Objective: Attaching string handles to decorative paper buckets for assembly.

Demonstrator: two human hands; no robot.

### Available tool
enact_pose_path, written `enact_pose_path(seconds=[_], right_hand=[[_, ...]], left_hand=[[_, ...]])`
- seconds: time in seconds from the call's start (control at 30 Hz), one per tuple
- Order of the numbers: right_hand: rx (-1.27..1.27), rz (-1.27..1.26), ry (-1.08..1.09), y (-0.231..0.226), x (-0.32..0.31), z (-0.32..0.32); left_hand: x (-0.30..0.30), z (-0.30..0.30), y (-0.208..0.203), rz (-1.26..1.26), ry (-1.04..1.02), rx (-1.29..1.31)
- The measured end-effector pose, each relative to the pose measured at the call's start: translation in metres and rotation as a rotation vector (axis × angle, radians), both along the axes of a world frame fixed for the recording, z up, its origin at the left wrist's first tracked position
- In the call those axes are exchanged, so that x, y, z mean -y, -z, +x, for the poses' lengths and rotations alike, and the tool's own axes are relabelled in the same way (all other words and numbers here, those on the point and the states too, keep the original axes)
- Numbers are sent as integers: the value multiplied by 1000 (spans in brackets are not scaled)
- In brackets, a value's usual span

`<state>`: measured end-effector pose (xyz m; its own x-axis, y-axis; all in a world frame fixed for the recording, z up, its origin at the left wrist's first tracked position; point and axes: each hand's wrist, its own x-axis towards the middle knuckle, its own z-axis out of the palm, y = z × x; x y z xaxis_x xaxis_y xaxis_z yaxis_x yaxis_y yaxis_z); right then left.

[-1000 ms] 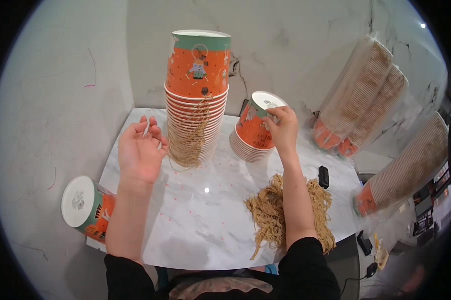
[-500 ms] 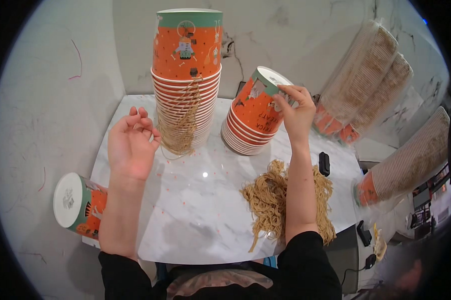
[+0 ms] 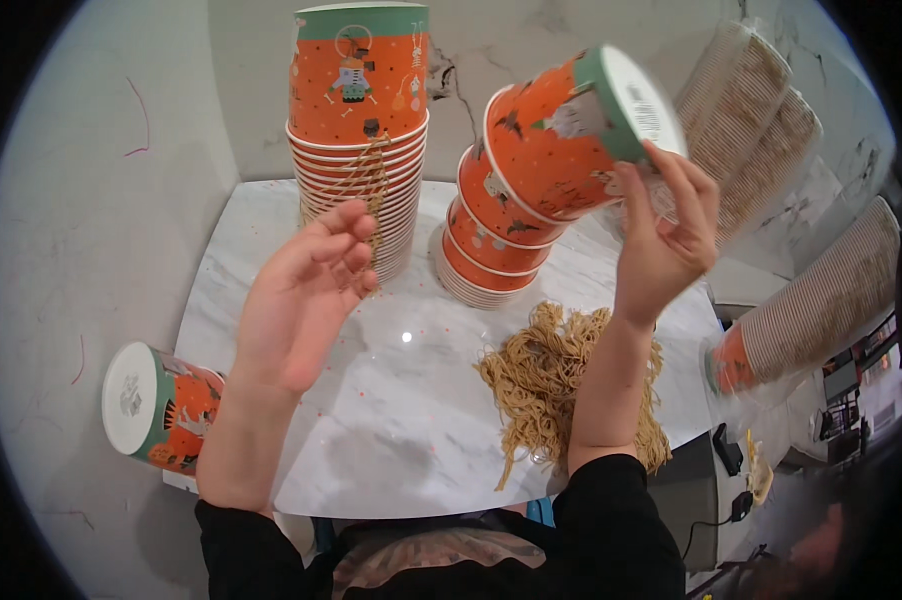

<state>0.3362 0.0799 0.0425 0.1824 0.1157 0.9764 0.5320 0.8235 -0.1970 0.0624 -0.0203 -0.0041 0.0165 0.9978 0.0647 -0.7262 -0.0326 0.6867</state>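
My right hand (image 3: 671, 215) pinches the base edge of an orange paper bucket (image 3: 546, 135) with a green band and a white bottom. That bucket is upside down, tilted and raised, with its rim over the top of a shorter stack of upside-down buckets (image 3: 496, 255); the upper ones in the stack are pulled partly apart. My left hand (image 3: 316, 290) is raised palm up with its fingers loosely curled and apart, holding nothing. Behind it stands a tall stack of the same buckets (image 3: 356, 85), with tan strings (image 3: 373, 185) hanging down its side.
A heap of tan strings (image 3: 546, 375) lies on the marble-patterned table (image 3: 361, 460) under my right forearm. Another bucket (image 3: 166, 405) lies on its side by the left wall. Plastic-wrapped bucket stacks (image 3: 736, 130) lean at the back right, with one more wrapped stack (image 3: 811, 310) nearer.
My right hand has lifted the top bucket up and to the right, drawing the buckets below it apart. My left hand has shifted to the right.
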Motion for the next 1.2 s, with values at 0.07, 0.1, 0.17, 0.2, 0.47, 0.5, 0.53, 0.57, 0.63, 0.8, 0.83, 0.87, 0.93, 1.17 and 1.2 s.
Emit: enact_pose_path(seconds=[0.07, 0.1, 0.17, 0.2, 0.47, 0.5, 0.53, 0.57, 0.63, 0.8, 0.83, 0.87, 0.93, 1.17, 1.2], right_hand=[[-31, 92, 58, -6, 15, 4], [-55, 139, 53, -6, 21, 5], [-71, 210, 60, -8, 33, 8], [-77, 252, 19, -7, 37, 7], [269, 81, -334, -5, 69, -14], [238, 51, -441, -3, 69, -20], [248, 0, -493, -3, 70, -25], [257, -55, -543, -2, 71, -27], [265, -158, -609, -6, 68, -21], [235, -617, -394, -8, 59, -1], [399, -704, -339, -2, 54, -1], [564, -789, -275, 5, 49, 1], [990, -910, -175, 37, 28, 2], [1296, -1348, -251, 113, -3, 3], [1295, -1345, -254, 114, -6, 7]], left_hand=[[4, 4, -2, 20, 39, -91], [7, 10, -8, 40, 49, -190], [9, 18, -12, 68, 57, -291], [11, 21, -11, 127, 19, -379], [18, 18, -6, 557, -268, -337], [19, 16, -7, 527, -316, -365], [21, 13, -8, 497, -364, -394], [22, 12, -10, 458, -366, -325], [28, 11, -17, 449, -353, -297], [43, 5, -30, 318, -48, -682], [43, 4, -28, 273, -4, -793], [41, 5, -26, 228, 47, -900], [40, 6, -24, 205, 44, -998], [22, 4, -13, 252, 145, -1278], [20, 4, -12, 265, 133, -1326]])
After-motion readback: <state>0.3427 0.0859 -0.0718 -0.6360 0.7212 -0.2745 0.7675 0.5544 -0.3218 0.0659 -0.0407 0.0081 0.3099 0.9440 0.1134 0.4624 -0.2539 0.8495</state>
